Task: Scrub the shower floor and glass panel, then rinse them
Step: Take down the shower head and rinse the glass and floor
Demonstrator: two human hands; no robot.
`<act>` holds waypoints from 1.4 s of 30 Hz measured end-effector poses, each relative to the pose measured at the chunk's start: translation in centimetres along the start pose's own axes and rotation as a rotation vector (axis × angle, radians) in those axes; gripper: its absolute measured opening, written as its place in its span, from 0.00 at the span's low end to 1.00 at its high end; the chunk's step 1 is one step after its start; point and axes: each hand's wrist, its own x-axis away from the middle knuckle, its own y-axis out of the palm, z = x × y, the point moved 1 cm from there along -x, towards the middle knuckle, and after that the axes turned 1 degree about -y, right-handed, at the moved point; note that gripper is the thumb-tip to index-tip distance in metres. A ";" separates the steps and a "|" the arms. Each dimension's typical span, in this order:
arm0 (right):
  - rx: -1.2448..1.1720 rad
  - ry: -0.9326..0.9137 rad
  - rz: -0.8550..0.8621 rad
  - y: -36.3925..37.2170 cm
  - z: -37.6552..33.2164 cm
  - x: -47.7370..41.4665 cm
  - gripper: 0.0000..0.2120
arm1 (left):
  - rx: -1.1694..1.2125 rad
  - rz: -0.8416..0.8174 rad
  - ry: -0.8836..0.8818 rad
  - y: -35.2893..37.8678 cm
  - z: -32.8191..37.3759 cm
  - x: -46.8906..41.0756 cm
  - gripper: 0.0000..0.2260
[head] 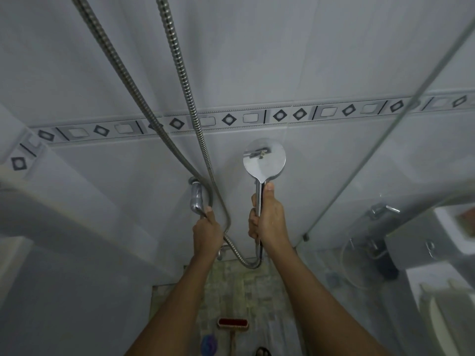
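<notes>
Two hoses (122,73), upper ends out of frame.

The chrome handheld shower head (264,160) stands upright, its round disc on top with its back to the camera, and the right hand (267,219) grips its handle. Its ribbed metal hose (195,119) loops below the handle and climbs out of view. The left hand (207,231) grips a chrome tap lever (196,199). On the mottled mosaic shower floor (239,291) lies a red-backed scrub brush (233,325) (handle towards the viewer). The clear glass panel (411,176) stands at the right.
</notes>
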 end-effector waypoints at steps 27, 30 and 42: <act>0.194 -0.925 0.741 -15.5 -24.6 23.7 0.19 | 0.016 -0.499 1.022 -4.9 23.8 26.6 0.38; 0.206 -1.019 0.810 -16.0 -27.3 28.4 0.20 | 0.024 -0.492 1.225 -7.0 25.9 30.8 0.31; 0.190 -1.142 0.891 -16.6 -31.9 42.1 0.22 | 0.221 -0.555 1.388 -12.1 26.4 42.8 0.26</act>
